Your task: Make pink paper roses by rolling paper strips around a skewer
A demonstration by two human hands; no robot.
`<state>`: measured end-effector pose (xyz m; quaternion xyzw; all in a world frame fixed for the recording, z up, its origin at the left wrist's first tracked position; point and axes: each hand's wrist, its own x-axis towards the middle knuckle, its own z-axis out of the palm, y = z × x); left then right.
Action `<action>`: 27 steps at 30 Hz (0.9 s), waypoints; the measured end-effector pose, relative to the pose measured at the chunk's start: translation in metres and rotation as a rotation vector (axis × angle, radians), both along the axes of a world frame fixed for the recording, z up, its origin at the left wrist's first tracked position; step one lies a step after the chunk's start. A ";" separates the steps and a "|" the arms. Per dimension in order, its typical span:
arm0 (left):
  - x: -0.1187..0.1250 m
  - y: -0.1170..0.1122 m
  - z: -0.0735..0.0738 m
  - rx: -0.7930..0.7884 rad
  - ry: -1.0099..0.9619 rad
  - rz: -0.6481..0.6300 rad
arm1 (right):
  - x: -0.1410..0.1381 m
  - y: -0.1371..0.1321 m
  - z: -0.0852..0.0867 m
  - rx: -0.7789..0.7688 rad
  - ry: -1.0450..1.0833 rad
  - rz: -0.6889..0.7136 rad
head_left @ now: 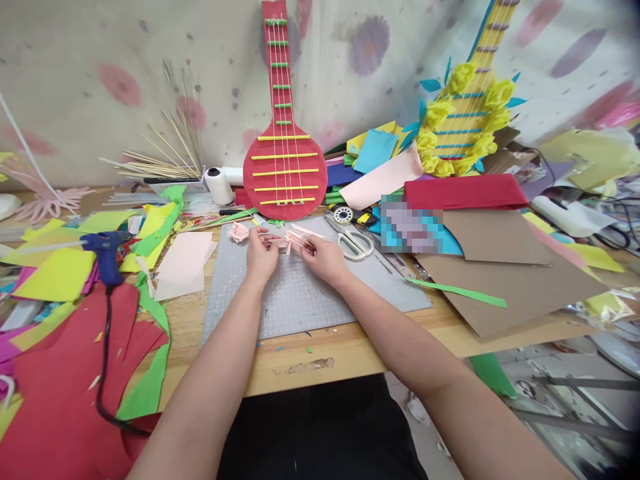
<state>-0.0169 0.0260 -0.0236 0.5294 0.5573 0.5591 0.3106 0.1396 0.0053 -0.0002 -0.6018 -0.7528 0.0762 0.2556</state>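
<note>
Over the grey cutting mat (300,300), both my hands hold a small piece of pale pink paper (289,241), gathered and fringed in the middle. My left hand (263,256) pinches its left end between thumb and fingers. On the other side my right hand (323,257) grips its right part, with thin strips sticking out; whether a stick is among them is too small to tell. A finished-looking crumpled pink paper flower (239,232) lies just left of my left hand. White-handled scissors (355,245) rest right of my right hand.
A blue glue gun (106,253) lies on coloured paper scraps at left. Behind the mat stands a red paper instrument (285,167); a yellow one (457,127) with flowers leans farther right. Brown cardboard (505,287) covers the right side. Pale pink sheets (186,265) lie left of the mat.
</note>
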 end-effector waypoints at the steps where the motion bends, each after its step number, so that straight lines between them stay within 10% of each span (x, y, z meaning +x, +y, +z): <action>1: -0.001 0.000 0.001 0.010 0.021 0.053 | 0.001 0.001 -0.001 -0.004 0.000 -0.022; 6: 0.001 -0.008 0.012 0.082 0.175 0.281 | 0.004 0.006 -0.002 -0.022 0.021 -0.095; 13: 0.035 -0.033 0.019 0.133 0.419 0.071 | 0.006 0.008 -0.001 -0.076 0.040 -0.085; 27: 0.026 -0.021 0.007 0.049 0.390 0.104 | 0.007 0.009 -0.004 -0.054 0.076 -0.009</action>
